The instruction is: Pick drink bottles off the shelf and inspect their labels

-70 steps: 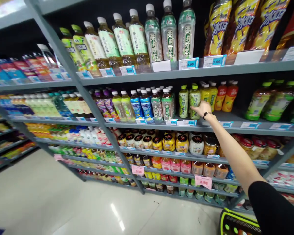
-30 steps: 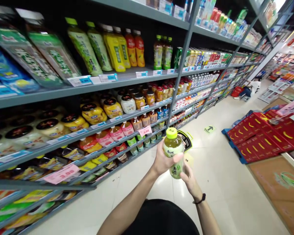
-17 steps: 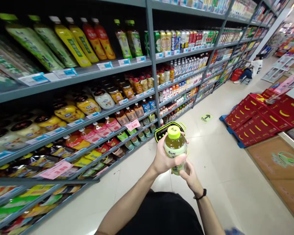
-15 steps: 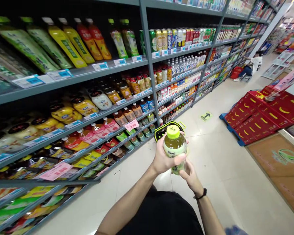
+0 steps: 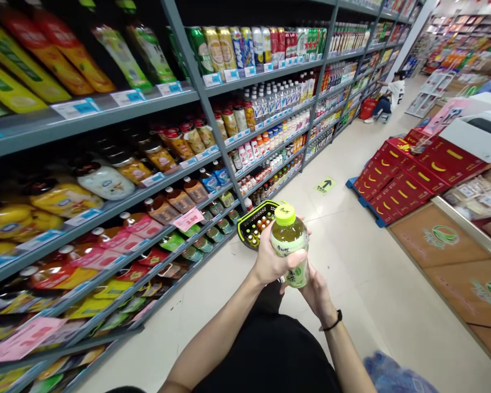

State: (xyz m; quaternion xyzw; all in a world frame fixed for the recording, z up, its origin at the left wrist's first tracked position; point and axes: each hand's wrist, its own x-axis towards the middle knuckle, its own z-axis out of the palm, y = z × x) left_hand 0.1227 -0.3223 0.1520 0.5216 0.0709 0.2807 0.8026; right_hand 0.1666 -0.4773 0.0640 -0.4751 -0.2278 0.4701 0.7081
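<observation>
A bottle of green tea (image 5: 289,240) with a lime-green cap is held upright, leaning slightly, in front of my body. My left hand (image 5: 272,259) wraps round its label, the thumb across the front. Low on the bottle's right side, my right hand (image 5: 314,289) grips it from behind; some of its fingers are hidden by the bottle. Beyond my hands, a black shopping basket (image 5: 242,232) with a green rim stands on the floor by the shelves, with several small bottles in it.
Shelves (image 5: 143,114) of drinks run along the left. Red cartons (image 5: 399,188) on a blue pallet (image 5: 366,202) and a cardboard-fronted display (image 5: 442,240) stand to the right. A person (image 5: 388,95) sits low by the far shelves. A floor arrow sticker (image 5: 325,186) lies ahead.
The view has moved forward and turned right, so shelves slide left. More of the basket and its bottles shows. My right hand has shifted on the bottle, its fingers now more behind it.
</observation>
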